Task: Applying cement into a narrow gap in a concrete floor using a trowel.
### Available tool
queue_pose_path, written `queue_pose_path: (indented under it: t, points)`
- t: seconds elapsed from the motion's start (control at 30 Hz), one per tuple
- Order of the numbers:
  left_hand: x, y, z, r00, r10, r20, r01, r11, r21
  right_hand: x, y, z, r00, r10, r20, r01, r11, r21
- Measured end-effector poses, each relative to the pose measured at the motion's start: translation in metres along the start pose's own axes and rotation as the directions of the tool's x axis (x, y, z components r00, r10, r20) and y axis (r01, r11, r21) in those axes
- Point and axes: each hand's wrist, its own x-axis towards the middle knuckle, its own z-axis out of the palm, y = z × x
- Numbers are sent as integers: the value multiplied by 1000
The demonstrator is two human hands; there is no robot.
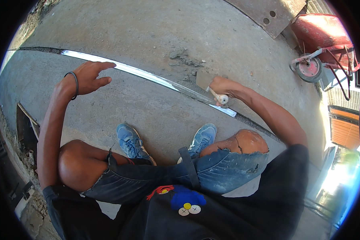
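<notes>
A long silvery metal strip (148, 75) lies along a dark groove in the concrete floor, with grey mortar smeared over its right part. My right hand (224, 87) is closed round the handle of a trowel (204, 79), whose flat blade points up and left, just beyond the strip's right part. Toward the strip's left part, my left hand (91, 78) has its fingers stretched out and holds nothing; the index fingertip is at the strip's near edge, and I cannot tell if it touches. Beyond the strip is a small heap of wet mortar (185, 58).
A red wheelbarrow (322, 36) stands at the far right. Near it lies a brown sheet with two round holes (264, 11). An opening in the floor (25, 124) is at the left edge. My blue shoes (132, 142) rest on the concrete close to the strip.
</notes>
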Motion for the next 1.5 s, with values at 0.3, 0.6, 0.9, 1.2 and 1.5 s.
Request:
queue_pose_path:
  t: [0.3, 0.6, 0.9, 1.2, 1.5]
  points:
    - [-6, -15, 7, 998, 63, -22, -62, 997, 46, 10, -48, 96, 996, 71, -56, -48, 938, 343]
    - [-8, -21, 14, 996, 55, -65, -52, 997, 51, -16, -26, 74, 993, -119, -11, 118, 992, -45]
    - [-12, -22, 11, 999, 12, -51, -9, 999, 50, 22, 41, 117, 887, -447, -115, 341, 802, -490]
    - [-19, -13, 0, 998, -61, -4, 61, 998, -9, 25, 121, 111, 909, -391, -144, 275, 823, -497]
    - [-9, -9, 2, 999, -40, -21, 41, 999, 9, 3, 113, 108, 769, -527, -363, 377, 831, -408]
